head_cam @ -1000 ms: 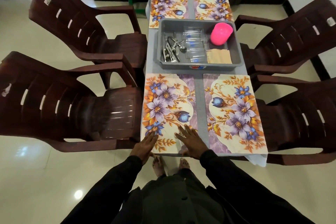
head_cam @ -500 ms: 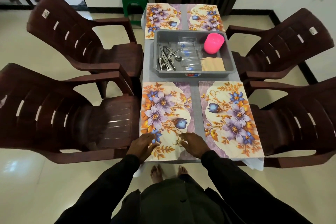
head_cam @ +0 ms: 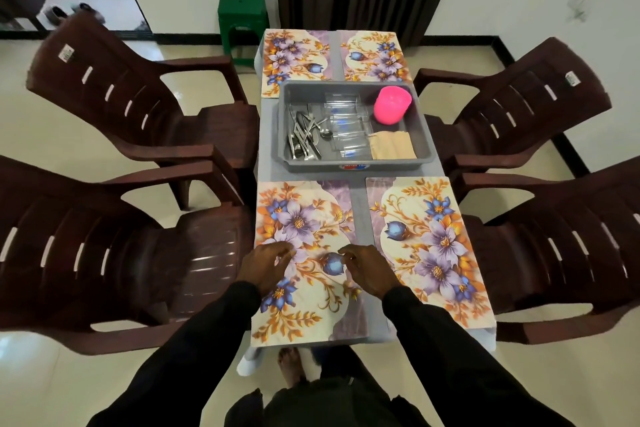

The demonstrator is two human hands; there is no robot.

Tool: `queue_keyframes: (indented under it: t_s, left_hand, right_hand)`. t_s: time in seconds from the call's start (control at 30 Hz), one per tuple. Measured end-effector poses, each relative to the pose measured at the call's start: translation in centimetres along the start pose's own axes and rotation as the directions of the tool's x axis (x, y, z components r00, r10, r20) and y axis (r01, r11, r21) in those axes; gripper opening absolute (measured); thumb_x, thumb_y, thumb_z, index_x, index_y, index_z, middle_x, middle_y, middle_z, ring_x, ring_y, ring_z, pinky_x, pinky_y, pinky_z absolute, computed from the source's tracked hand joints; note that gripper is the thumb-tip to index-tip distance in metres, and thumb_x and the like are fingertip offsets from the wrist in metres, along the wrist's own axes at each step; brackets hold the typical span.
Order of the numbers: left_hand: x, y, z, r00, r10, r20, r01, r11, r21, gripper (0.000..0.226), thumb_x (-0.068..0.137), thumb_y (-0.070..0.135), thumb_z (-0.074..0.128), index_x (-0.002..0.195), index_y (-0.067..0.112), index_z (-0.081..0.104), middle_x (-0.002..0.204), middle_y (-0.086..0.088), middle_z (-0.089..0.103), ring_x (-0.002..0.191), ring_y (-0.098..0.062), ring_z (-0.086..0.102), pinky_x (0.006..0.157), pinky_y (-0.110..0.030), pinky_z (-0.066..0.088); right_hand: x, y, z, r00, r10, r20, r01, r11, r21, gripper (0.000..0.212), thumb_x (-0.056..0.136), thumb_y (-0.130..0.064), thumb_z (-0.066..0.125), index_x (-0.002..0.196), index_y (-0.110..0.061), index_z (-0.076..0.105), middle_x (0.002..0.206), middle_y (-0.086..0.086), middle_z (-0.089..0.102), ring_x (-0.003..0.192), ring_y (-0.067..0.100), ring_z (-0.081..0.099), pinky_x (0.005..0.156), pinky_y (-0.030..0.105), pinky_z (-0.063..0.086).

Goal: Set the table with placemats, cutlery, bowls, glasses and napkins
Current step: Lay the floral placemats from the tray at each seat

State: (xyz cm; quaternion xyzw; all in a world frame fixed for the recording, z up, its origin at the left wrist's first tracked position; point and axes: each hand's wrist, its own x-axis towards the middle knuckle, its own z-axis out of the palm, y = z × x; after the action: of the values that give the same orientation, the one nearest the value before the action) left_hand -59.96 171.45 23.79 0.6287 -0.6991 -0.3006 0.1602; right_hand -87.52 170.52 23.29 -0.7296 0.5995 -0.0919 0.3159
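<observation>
The left hand (head_cam: 268,267) and right hand (head_cam: 367,270) hover over the near-left placemat (head_cam: 304,215) on the worktop (head_cam: 358,218), fingers loosely curled and holding nothing. Beyond, a grey tub (head_cam: 311,166) holds cutlery (head_cam: 304,139), glasses (head_cam: 346,125), a pink bowl (head_cam: 391,109) and napkins (head_cam: 393,146).

Four rectangular floral placemats (head_cam: 301,208), four dark brown plastic armchairs (head_cam: 104,246), one grey plastic tub (head_cam: 311,165), one pink plastic bowl (head_cam: 391,107), one green plastic stool (head_cam: 242,10). The clear glasses (head_cam: 346,125) and the steel cutlery (head_cam: 304,139) are too jumbled to count.
</observation>
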Motion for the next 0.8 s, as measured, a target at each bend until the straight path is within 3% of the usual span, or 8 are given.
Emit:
queue_keyframes:
  t_s: [0.33,0.53,0.7,0.8]
  left_hand:
    - [5.6,1.3,-0.9,0.999,-0.051,0.0,0.051,0.997,-0.049,0.026,0.103,0.031,0.056,0.117,0.017,0.073,0.117,-0.001,0.075,0.099,-0.02,0.071,0.086,-0.038,0.059]
    - [6.2,1.5,-1.0,0.991,-0.133,-0.004,0.131,0.984,-0.124,0.041,0.098,0.048,0.05,0.121,0.021,0.071,0.114,0.001,0.075,0.097,-0.016,0.07,0.087,-0.039,0.059]
    - [6.6,1.9,-1.3,0.988,-0.155,-0.019,0.151,0.977,-0.151,0.037,0.098,0.044,0.055,0.121,0.02,0.073,0.113,0.001,0.076,0.095,-0.013,0.071,0.086,-0.038,0.06]
    - [7.2,1.9,-0.7,0.984,-0.169,-0.049,0.159,0.974,-0.162,0.028,0.099,0.035,0.061,0.119,0.019,0.073,0.11,0.002,0.076,0.093,-0.013,0.072,0.085,-0.038,0.061]
  right_hand:
    - [5.7,2.1,-1.7,1.0,-0.008,0.013,0.007,0.993,0.117,0.024,0.1,-0.019,0.059,0.121,-0.016,0.071,0.111,0.0,0.076,0.103,0.02,0.07,0.092,0.036,0.057]
    - [8.4,1.8,-2.0,1.0,-0.001,0.03,-0.006,0.976,0.217,0.027,0.101,-0.017,0.054,0.121,-0.018,0.072,0.117,0.0,0.074,0.105,0.016,0.068,0.096,0.03,0.055]
    - [9.4,2.0,-2.2,0.999,0.0,0.033,-0.008,0.971,0.239,0.027,0.1,-0.016,0.057,0.121,-0.018,0.073,0.12,-0.001,0.073,0.107,0.014,0.068,0.096,0.024,0.053]
    - [9.8,2.6,-2.5,0.998,-0.02,0.053,0.005,0.966,0.258,0.028,0.1,-0.016,0.056,0.123,-0.018,0.072,0.119,0.0,0.074,0.106,0.013,0.068,0.097,0.028,0.054]
